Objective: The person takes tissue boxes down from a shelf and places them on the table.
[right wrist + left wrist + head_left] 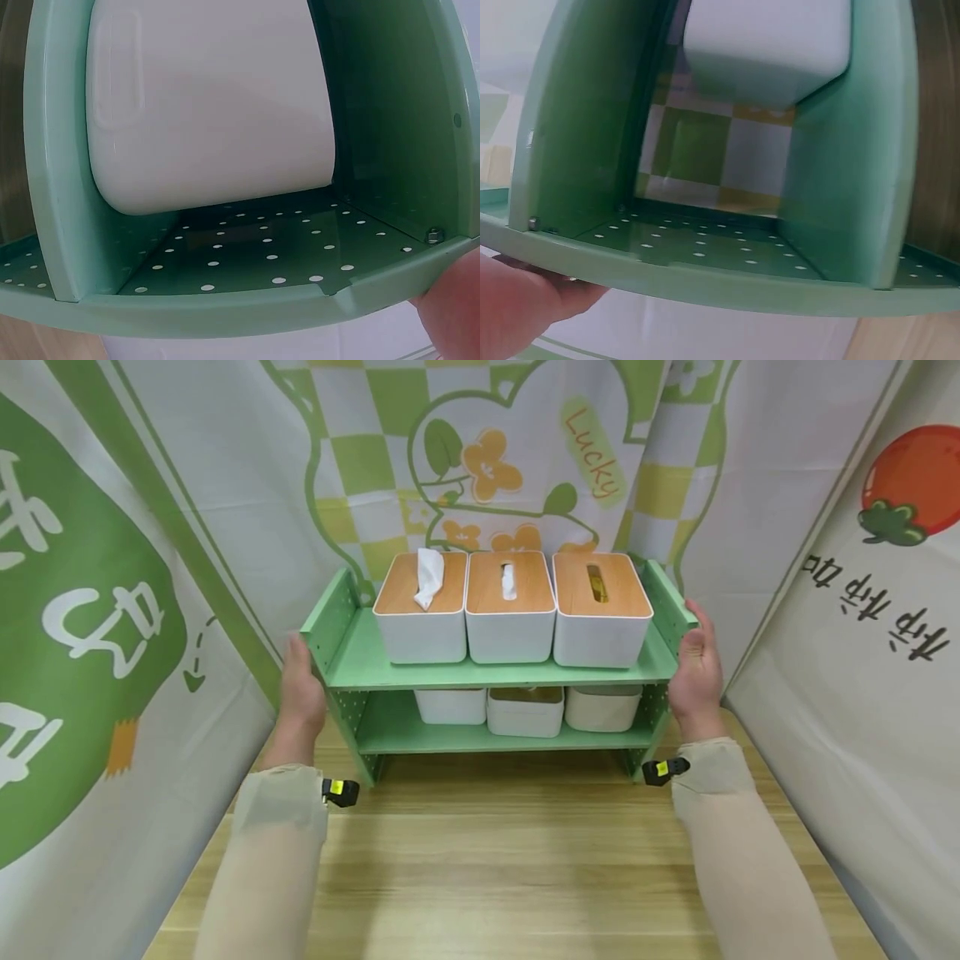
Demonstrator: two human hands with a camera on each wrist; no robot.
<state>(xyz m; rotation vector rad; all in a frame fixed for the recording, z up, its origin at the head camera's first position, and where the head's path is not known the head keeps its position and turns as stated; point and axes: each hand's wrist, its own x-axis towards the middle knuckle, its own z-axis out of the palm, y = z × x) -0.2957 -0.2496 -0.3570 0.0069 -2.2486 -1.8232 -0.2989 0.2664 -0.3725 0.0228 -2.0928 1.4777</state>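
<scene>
A: Nearest, what's there?
B: Two pale sleeves [757, 868], then small black wrist devices with yellow patches, above a wood-grained worktop [487, 860].

A: And the hands?
B: The left grip [302, 689] and right grip [696, 681] press against the outer ends of a two-tier green shelf [498, 675], which stands toward the back of the worktop. The end panels hide most fingers, so I can't tell whether either is curled or flat.

A: Do the wrist views help?
B: With the shelf, yes. The right one shows rows of round holes in the smooth end panel [240, 274], a metal nut [435, 235] and a rounded rectangle moulded into the cream container [602, 710]. The left one reveals an open back, checks showing through.

A: What else is on the lower tier?
B: A white bin [452, 706] and a white tub [525, 718]; the upper board covers part of their tops.

A: Above them?
B: Three white boxes [512, 639] with rounded corners and slotted wood-look lids, visible only from the head. The left lid has a crumpled tissue [429, 578] poking out.

A: Farthest?
B: A green-and-white checked curtain [367, 464], lettered "Lucky".
</scene>
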